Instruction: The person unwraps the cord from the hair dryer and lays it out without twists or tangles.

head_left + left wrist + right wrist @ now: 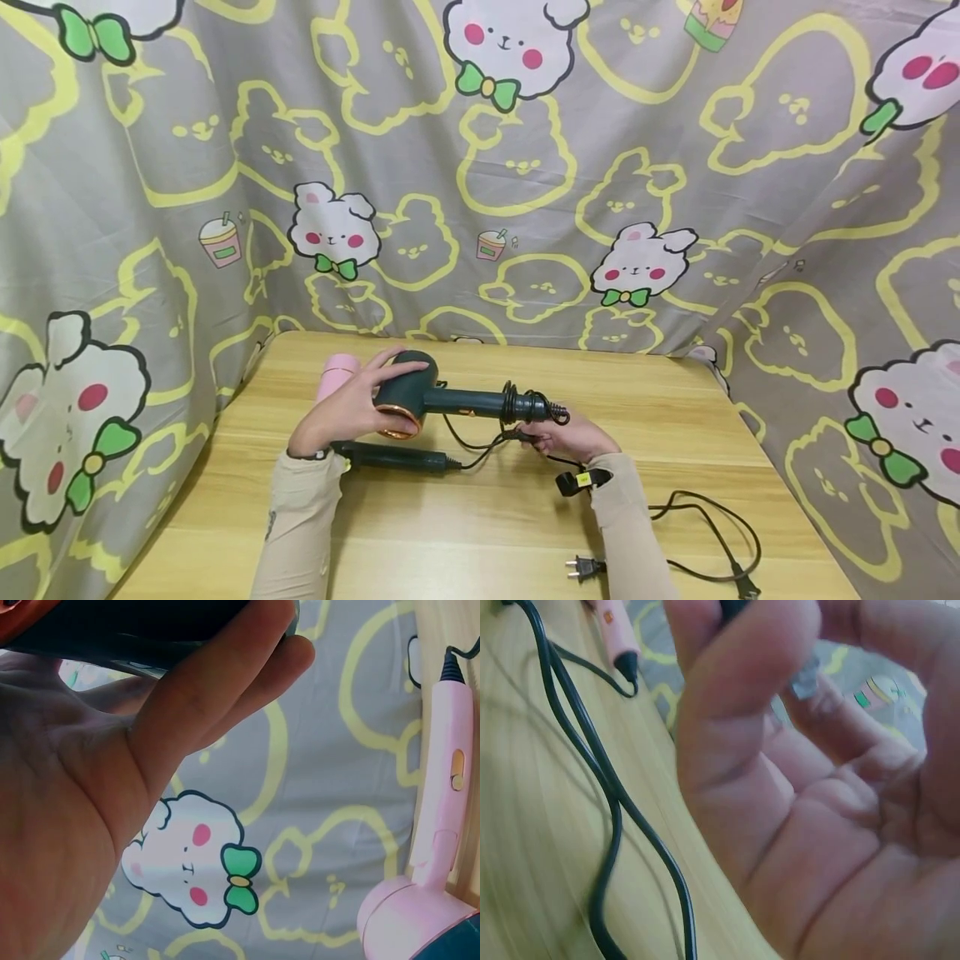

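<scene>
My left hand (347, 410) grips the round head of a dark green hair dryer (408, 387) with copper trim, thumb below and fingers over the top. The dryer is held sideways above the table, its handle pointing right. Black cord (510, 404) is wound round the handle's end. There my right hand (576, 435) pinches a dark part of the cord between thumb and fingers; a small shiny bit shows by the fingertips in the right wrist view, too blurred to name. Behind the left hand lies a pink hair dryer (450, 757), mostly hidden in the head view.
Another dark handle (401, 458) with a cord lies on the wooden table (465, 533) below the held dryer. A two-pin plug (585, 568) and a looped black cord (753, 533) lie at the front right. Patterned grey curtain (420, 167) surrounds the table's back and sides.
</scene>
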The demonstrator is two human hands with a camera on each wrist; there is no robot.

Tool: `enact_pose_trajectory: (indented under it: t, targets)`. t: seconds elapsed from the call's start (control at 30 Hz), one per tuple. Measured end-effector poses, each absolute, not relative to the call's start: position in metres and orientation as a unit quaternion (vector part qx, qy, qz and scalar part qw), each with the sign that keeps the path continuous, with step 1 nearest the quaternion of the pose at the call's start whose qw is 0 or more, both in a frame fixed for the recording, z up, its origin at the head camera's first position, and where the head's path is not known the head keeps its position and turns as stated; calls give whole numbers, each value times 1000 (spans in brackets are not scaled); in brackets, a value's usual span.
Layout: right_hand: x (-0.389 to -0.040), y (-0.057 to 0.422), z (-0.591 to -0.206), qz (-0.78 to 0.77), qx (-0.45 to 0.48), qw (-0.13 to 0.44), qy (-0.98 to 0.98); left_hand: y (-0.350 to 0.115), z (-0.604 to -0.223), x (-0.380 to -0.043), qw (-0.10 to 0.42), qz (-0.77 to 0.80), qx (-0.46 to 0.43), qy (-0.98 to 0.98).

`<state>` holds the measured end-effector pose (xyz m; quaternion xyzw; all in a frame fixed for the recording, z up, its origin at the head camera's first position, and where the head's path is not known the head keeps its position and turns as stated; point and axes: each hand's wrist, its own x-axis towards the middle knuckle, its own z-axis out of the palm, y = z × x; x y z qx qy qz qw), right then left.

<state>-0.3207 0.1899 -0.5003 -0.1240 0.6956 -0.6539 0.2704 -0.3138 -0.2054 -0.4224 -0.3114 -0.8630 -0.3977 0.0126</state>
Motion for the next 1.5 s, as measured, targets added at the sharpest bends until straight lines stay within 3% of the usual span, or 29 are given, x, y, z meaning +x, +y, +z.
enact_pose_trajectory:
  t: [0.2,0.5,0.87,1.5]
  targets:
    - [-327,207,-500,-692,-117,231,674,-204,-424,-314,13,-400,-318,-860]
    - [-327,214,-494,-738,4,127,663,-200,-428,-316,-2,-394,-322,-861]
    - [-328,217,-480,-809,47,70,581,-198,-430,-317,-13,-390,-320,-864]
    - [-301,204,-426,-854,-53,28,516,-200,-429,-319,-13,-390,-313,-866]
